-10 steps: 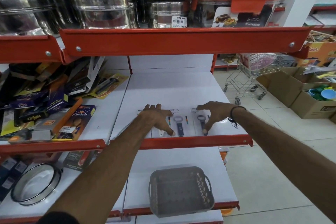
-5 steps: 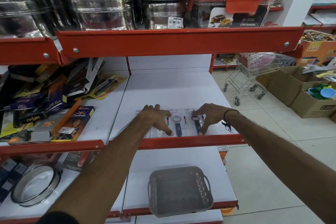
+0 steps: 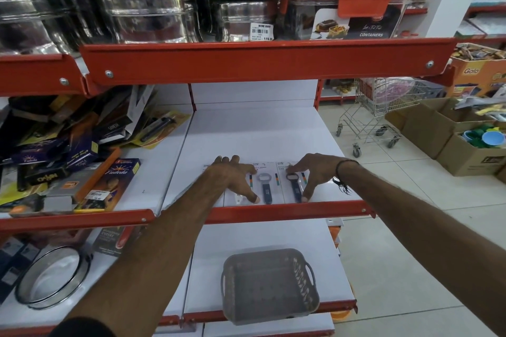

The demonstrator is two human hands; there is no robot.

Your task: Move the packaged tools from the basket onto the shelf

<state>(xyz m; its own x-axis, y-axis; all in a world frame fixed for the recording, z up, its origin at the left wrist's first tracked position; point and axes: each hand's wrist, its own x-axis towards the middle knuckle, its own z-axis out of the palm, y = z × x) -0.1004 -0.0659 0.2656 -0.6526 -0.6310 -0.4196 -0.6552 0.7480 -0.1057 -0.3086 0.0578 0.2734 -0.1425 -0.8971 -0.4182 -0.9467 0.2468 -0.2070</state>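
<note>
**Hands flat on carded bottle openers at the shelf's front edge**

Shelving fills the view: a white shelf with an orange-red metal front lip (image 3: 273, 212) carries the task's items, and a lower white shelf (image 3: 246, 238) of the same build sits beneath it. Above, shiny steel round tins (image 3: 147, 16) with price stickers are stacked beside clear plastic food containers with orange clips (image 3: 356, 13). To the left lies a jumbled heap of boxed and carded kitchen goods (image 3: 68, 150). A wire shopping trolley (image 3: 375, 115) and brown cardboard boxes (image 3: 451, 142) stand on the tiled floor to the right.

On the lower shelf rests a grey perforated plastic basket with side handles (image 3: 269, 284), nothing visible inside it.

Three white-carded packaged tools lie side by side near the front lip. The middle carded bottle opener with a dark blue handle (image 3: 265, 185) is fully visible between the hands. The left hand (image 3: 232, 176) lies spread, fingers apart, flat over the leftmost white card (image 3: 238, 198), thumb tip touching the middle card's edge. The right hand (image 3: 309, 172), a black band at its wrist, presses with spread fingers on the rightmost carded opener (image 3: 294, 185), forefinger on the opener's head and thumb at the card's lower edge. Neither hand is closed around anything.
</note>
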